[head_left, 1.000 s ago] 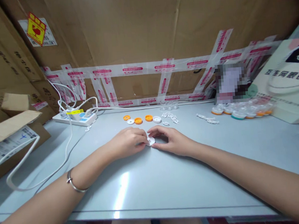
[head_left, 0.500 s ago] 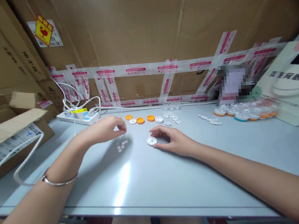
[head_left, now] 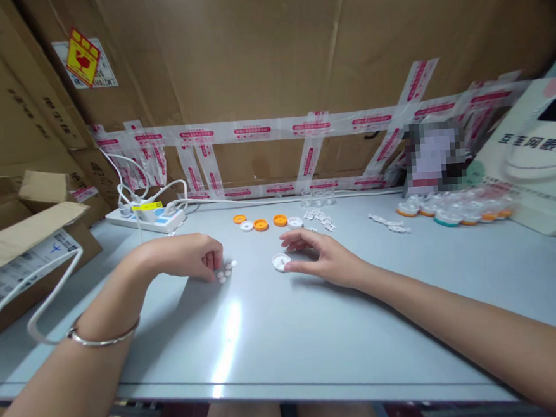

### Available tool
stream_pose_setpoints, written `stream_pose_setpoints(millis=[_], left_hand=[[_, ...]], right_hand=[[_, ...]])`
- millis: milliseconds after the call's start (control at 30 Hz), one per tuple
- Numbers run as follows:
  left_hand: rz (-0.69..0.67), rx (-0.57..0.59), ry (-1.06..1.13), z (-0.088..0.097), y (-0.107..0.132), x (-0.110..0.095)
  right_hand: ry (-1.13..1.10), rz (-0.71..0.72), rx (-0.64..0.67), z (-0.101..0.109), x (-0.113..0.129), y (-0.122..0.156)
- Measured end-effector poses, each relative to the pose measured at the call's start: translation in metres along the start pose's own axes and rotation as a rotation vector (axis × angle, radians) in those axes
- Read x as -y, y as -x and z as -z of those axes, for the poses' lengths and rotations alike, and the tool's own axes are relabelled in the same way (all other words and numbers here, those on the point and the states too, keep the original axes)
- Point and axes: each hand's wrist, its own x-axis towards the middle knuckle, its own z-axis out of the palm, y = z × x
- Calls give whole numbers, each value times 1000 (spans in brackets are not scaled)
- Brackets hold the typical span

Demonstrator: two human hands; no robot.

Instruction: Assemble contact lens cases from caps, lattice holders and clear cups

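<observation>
My left hand (head_left: pixel 196 255) is low over the table with its fingers curled in. Its fingertips are just beside several small pale discs (head_left: pixel 228 271) lying on the surface; whether anything is between the fingers is hidden. My right hand (head_left: pixel 326 256) rests on its side, thumb and fingers apart. Its thumb tip touches the rim of a shallow white round cap (head_left: pixel 278 262), which lies on the table with a small piece at its centre. The index finger stretches past the cap's far side with a gap between them.
Farther back lie orange rings (head_left: pixel 261 225), white rings (head_left: pixel 295 222), small white mechanical parts (head_left: pixel 325 222) and clear cups (head_left: pixel 318 198). White strips (head_left: pixel 389 223) and clear domed pieces with coloured bases (head_left: pixel 468 208) are rightward. A power strip (head_left: pixel 152 220) and an open carton (head_left: pixel 38 251) stand left.
My left hand has come down and slightly left, its fingers folding in beside the discs. My right index finger has lifted a little away from the cap; the cap has hardly moved.
</observation>
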Motion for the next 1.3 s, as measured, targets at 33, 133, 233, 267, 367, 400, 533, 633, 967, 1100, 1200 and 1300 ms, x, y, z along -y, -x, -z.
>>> stream_pose_setpoints(millis=[33, 133, 233, 267, 367, 400, 533, 633, 967, 1100, 1200, 1300], left_hand=[[0, 15, -1, 0, 0, -1], [10, 24, 0, 0, 0, -4], [10, 22, 2, -1, -1, -6], [9, 23, -2, -1, -1, -6], [7, 26, -11, -2, -2, -8], [5, 23, -11, -3, -2, -8], [-10, -6, 1, -4, -4, -8], [-34, -19, 18, -5, -7, -7], [-37, -55, 7, -7, -10, -4], [-18, -92, -4, -6, -8, -6], [28, -125, -33, -8, -9, -4], [50, -178, -82, -11, -12, -2]], right_hand=[[-7, -7, -10, 1, 0, 0], [-30, 1, -38, 2, 0, 0], [-41, 43, -64, 3, 0, 0], [-41, 55, -75, 4, 1, 0], [-37, 66, -105, 5, 3, 0], [-36, 64, -109, 5, 4, 0], [-34, 49, -117, 6, 6, 0], [-34, 45, -123, 5, 5, 0], [-36, 41, -116, 6, 5, 0], [-33, 48, -126, 6, 5, 0], [-38, 54, -126, 6, 4, 0], [-44, 58, -127, 6, 4, 0]])
